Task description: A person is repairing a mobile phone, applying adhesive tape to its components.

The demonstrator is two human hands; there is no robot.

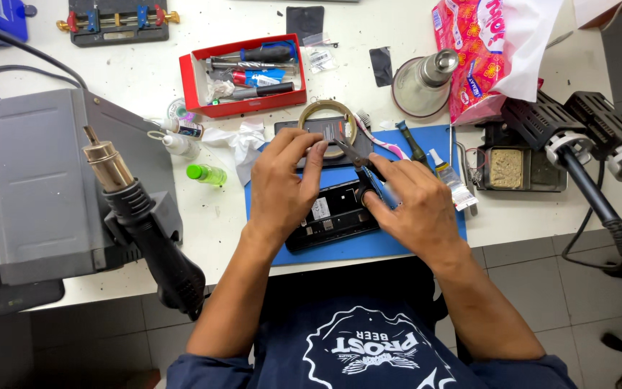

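Fingers pinching tweezers, phone steadied

A pink and red snack bag stands at the far right of the surface, with white plastic over it. A small white label sits on the black opened phone near the middle. The little bottle at far left carries a dark label.

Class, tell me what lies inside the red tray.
The red tray holds dark-handled tools, a blue-labelled tube, a marker-like pen and crumpled wrap. Anything beneath them is hidden.
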